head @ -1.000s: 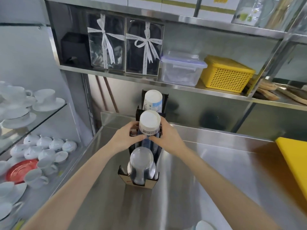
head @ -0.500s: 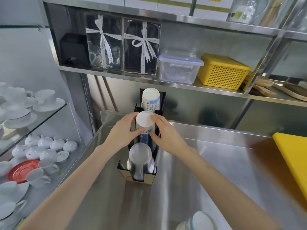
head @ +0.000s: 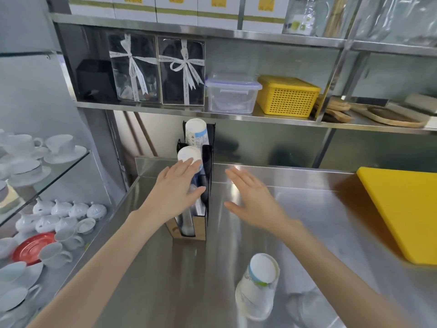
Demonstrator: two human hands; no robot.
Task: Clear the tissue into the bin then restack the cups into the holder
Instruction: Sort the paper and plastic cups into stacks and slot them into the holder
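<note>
A black stepped cup holder (head: 208, 159) stands on the steel counter against the back wall. A stack of white paper cups (head: 195, 133) fills its rear slot and a second stack (head: 188, 154) its middle slot. Clear plastic cups (head: 188, 223) sit in the front cardboard section. My left hand (head: 176, 192) is flat with fingers apart, its fingertips touching the middle stack's top. My right hand (head: 253, 201) hovers to the right of the holder, fingers spread, holding nothing. Another upside-down stack of paper cups (head: 259, 284) stands on the counter near me.
A yellow cutting board (head: 402, 209) lies at the right of the steel counter (head: 307, 221). White teacups, saucers and a red saucer (head: 30, 247) fill glass shelves at left. Above, a shelf holds ribboned gift boxes, a clear tub (head: 233, 94) and a yellow basket (head: 287, 95).
Both hands have let go of the middle cup stack, which now sits lower in its slot. The right hand has drawn away to the right. The view has tilted down, showing the near stack.
</note>
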